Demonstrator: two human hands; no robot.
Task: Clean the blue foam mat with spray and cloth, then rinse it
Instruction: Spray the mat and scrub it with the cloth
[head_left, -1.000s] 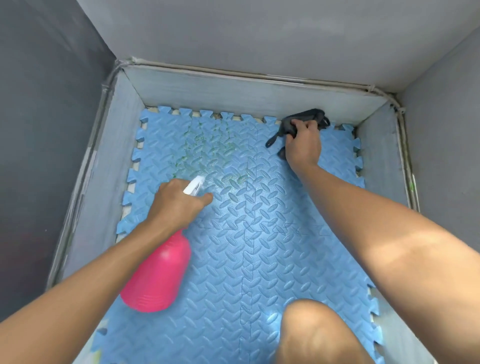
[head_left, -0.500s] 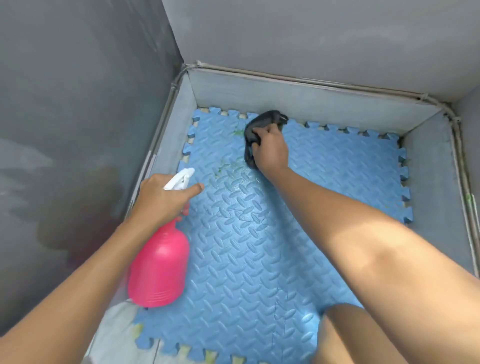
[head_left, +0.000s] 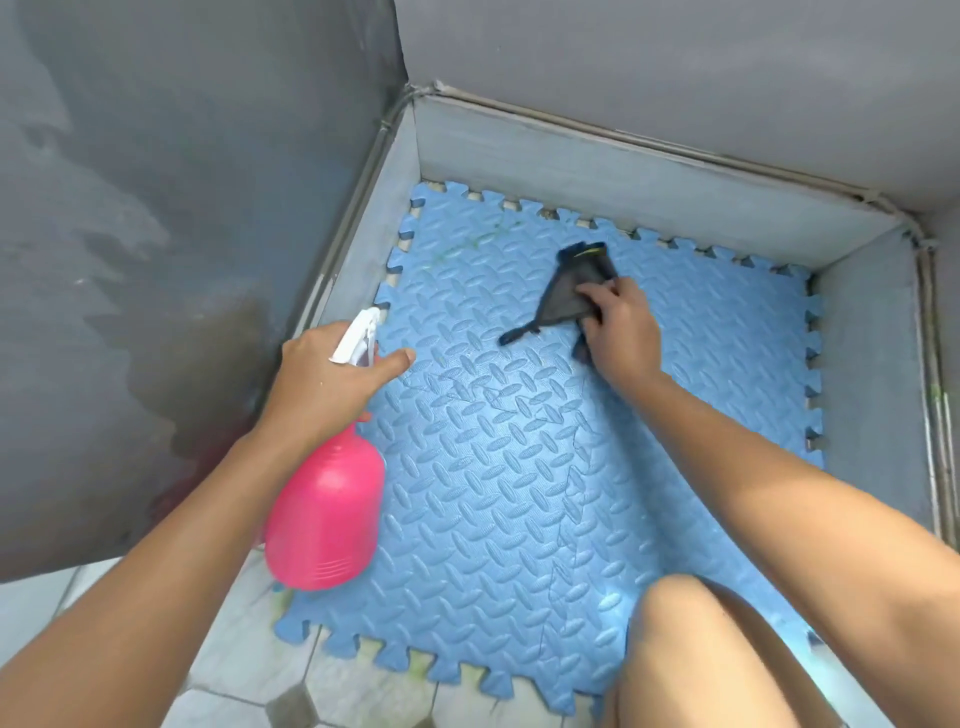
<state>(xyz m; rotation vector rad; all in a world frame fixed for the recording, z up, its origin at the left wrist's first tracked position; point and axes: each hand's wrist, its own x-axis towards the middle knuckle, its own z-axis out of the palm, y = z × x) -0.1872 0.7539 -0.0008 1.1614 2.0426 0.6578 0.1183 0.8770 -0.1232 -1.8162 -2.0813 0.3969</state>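
Knee (head_left: 691, 639) planted on the near edge of the blue foam mat (head_left: 509, 493), which lies flat on the floor in a grey-walled corner. Left hand (head_left: 322, 384) wrapped around the neck of the pink spray bottle (head_left: 324, 514), forefinger out past the white nozzle. Right hand (head_left: 621, 325) pressing the dark cloth (head_left: 566, 296) onto the mat's far half. Faint green marks (head_left: 483, 234) remain near the far-left corner. Judgement: mid-wipe; that corner and the rinse are left.
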